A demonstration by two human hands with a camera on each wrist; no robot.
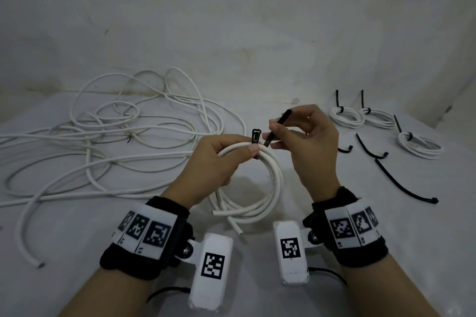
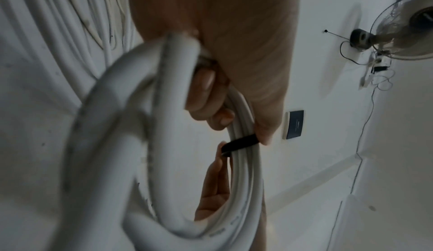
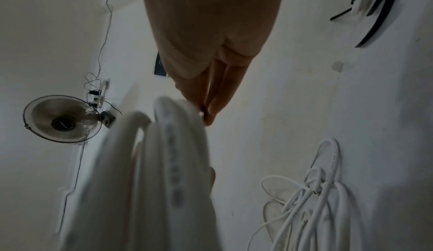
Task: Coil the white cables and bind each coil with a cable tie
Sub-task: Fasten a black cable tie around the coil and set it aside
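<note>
Left hand (image 1: 219, 159), raised above the table (image 1: 309, 213), grips the top of the white cable coil (image 1: 273, 183), thumb pressing the black cable tie (image 1: 270, 134) against it. Right hand (image 1: 306, 141) pinches the tie's free tail between thumb and fingers.

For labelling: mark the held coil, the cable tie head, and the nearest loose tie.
held coil (image 1: 277, 180), head view, right arc.
cable tie head (image 1: 256, 134), head view, locking head.
nearest loose tie (image 1: 404, 184), head view, mid-strap.
</note>
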